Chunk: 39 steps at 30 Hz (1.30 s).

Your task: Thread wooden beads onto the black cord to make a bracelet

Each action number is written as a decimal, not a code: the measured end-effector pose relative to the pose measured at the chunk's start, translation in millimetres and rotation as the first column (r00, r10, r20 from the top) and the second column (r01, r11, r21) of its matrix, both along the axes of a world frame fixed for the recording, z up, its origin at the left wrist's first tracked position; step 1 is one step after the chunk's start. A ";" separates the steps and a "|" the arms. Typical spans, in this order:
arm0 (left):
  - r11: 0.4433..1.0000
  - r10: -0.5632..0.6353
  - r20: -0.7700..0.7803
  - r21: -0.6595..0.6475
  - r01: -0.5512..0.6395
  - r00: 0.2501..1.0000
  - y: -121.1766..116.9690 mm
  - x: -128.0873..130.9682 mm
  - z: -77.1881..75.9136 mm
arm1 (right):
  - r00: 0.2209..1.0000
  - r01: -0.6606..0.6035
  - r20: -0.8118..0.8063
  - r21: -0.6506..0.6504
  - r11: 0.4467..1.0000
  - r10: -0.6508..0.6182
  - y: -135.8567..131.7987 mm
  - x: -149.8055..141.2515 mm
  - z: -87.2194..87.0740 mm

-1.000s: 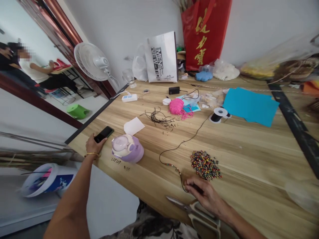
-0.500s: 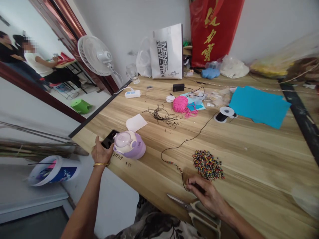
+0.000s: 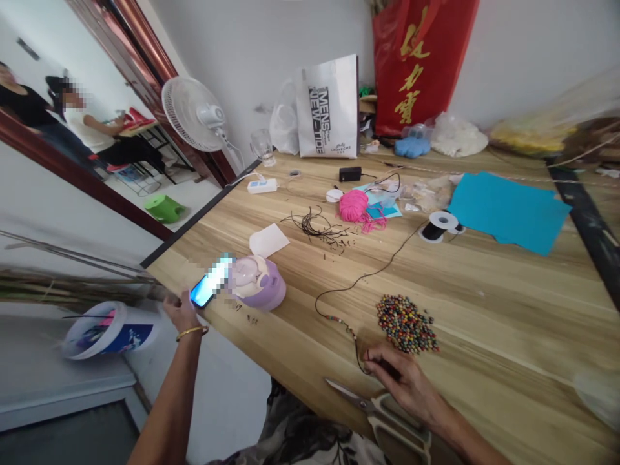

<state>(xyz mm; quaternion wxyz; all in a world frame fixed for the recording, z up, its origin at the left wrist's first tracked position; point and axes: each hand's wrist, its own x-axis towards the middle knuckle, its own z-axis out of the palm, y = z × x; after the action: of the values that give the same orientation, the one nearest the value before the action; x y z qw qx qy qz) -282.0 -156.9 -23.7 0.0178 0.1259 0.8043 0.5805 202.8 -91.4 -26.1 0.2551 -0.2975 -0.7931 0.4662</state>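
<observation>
My right hand [image 3: 404,378] pinches the end of a thin black cord [image 3: 357,352] between thumb and fingers. Several small coloured beads [image 3: 341,321] are threaded on this cord, which runs back to a spool of black cord [image 3: 434,227]. Beside that hand lies a heap of multicoloured beads [image 3: 407,323]. Scissors [image 3: 365,403] rest partly under my right wrist, blades apart. At the table's left edge, my left hand [image 3: 183,314] is open, thumb and fingers apart, by the near end of a phone [image 3: 206,289] with a lit screen. A purple-lidded bottle [image 3: 261,287] stands against the phone's right side.
Cut black cord pieces [image 3: 314,226], pink yarn [image 3: 353,205] and a white paper [image 3: 269,240] lie mid-table. Blue sheets [image 3: 508,210] lie at the right. Bags, a glass mug [image 3: 263,147] and a fan [image 3: 194,115] stand behind. A bucket [image 3: 104,332] is at left; two people are beyond the doorway.
The phone's dark screen has lit up. My left hand has drawn back from it, toward the left edge of the table. My right hand keeps its pinch on the cord; the view shifts slightly.
</observation>
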 end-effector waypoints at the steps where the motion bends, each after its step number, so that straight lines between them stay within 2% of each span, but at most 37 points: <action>1: 0.999 0.020 0.038 0.025 -0.021 0.999 -0.4 0.8 -1.6 | 1.000 0.000 0.002 0.000 1.000 0.000 0.0 0.0 -0.2; 2: 0.998 0.039 0.072 0.049 -0.043 0.997 -0.6 2.6 -2.6 | 1.000 0.001 0.003 0.000 1.000 -0.001 0.0 0.0 -0.3; 4: 0.987 0.004 0.211 0.156 -0.037 0.978 -1.5 8.1 -2.8 | 1.000 0.001 0.005 0.000 1.000 -0.001 0.3 -0.1 -0.4; 7: 0.913 -0.179 0.478 0.407 -0.037 0.860 -5.2 17.3 -0.4 | 1.000 -0.001 0.002 0.002 1.000 0.001 0.7 -0.1 0.2; 8: 0.885 -0.238 0.527 0.464 -0.042 0.816 -6.7 19.6 0.5 | 1.000 -0.001 0.002 0.001 1.000 0.001 0.8 0.0 0.4; 10: 0.858 -0.296 0.562 0.512 -0.043 0.772 -9.2 22.3 1.7 | 1.000 -0.001 0.002 -0.006 1.000 0.001 0.8 0.1 0.6; 13: 0.860 -0.288 0.577 0.507 -0.059 0.764 -10.6 22.3 2.3 | 1.000 -0.007 0.008 -0.026 1.000 0.007 0.5 0.2 0.8; 20: 0.903 -0.223 0.553 0.427 -0.043 0.803 -7.1 16.7 4.7 | 1.000 -0.003 0.018 -0.040 0.999 0.004 -0.1 -0.5 3.6; 28: 0.939 -0.148 0.624 0.333 -0.090 0.767 -4.5 11.8 4.4 | 1.000 -0.002 0.017 -0.026 1.000 0.003 1.1 -0.4 1.6; 33: 0.945 -0.152 0.627 0.320 -0.075 0.764 -4.9 9.0 2.4 | 1.000 -0.011 0.016 -0.006 1.000 0.011 1.8 -0.2 1.2; 39: 0.940 -0.115 0.630 0.319 -0.120 0.768 -1.0 13.0 7.1 | 1.000 0.008 -0.002 -0.003 1.000 -0.008 0.9 -0.6 3.4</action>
<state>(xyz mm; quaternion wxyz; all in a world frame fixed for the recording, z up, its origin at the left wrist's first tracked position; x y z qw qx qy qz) -269.0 -157.9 -16.6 0.2677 -0.0791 0.6372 0.7184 202.3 -90.5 -22.8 0.2573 -0.3006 -0.7910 0.4666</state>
